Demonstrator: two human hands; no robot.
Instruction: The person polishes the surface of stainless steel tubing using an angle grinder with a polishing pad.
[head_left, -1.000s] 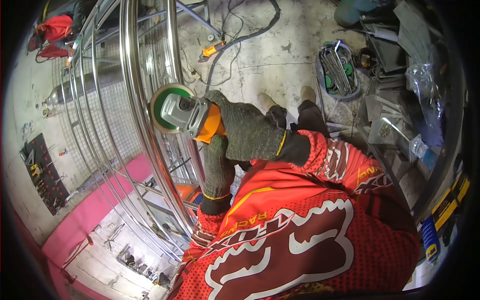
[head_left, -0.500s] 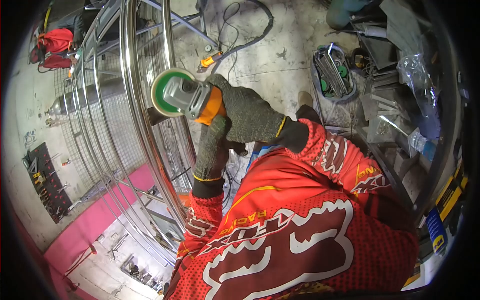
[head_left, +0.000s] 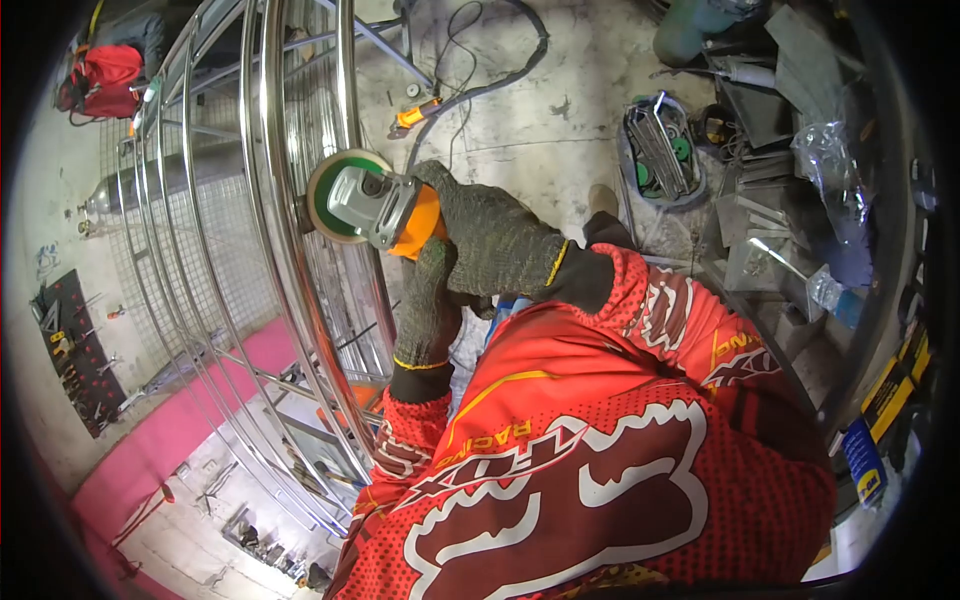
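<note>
An angle grinder [head_left: 385, 205] with an orange body and a grey metal head is held in both my gloved hands. Around its body, just behind the head, wraps my right hand [head_left: 500, 235]. Below it, my left hand [head_left: 428, 305] is closed on the grinder too, its fingers partly hidden under the other hand. The green-faced disc [head_left: 325, 190] overlaps the shiny metal tubes [head_left: 275, 150] of a long frame at my left, its edge right at one tube.
A second orange power tool [head_left: 412, 118] lies on the concrete floor with its cable. A bin [head_left: 628, 150] of rods and green discs stands beyond my right arm, near metal offcuts [head_left: 765, 215]. Wire mesh [head_left: 215, 200], a gas cylinder [head_left: 150, 188] and a tool board [head_left: 75, 350] are at left.
The grinder has shifted slightly right and down in view, with both hands still on it. The tubes have also shifted right as my view turned a little.
</note>
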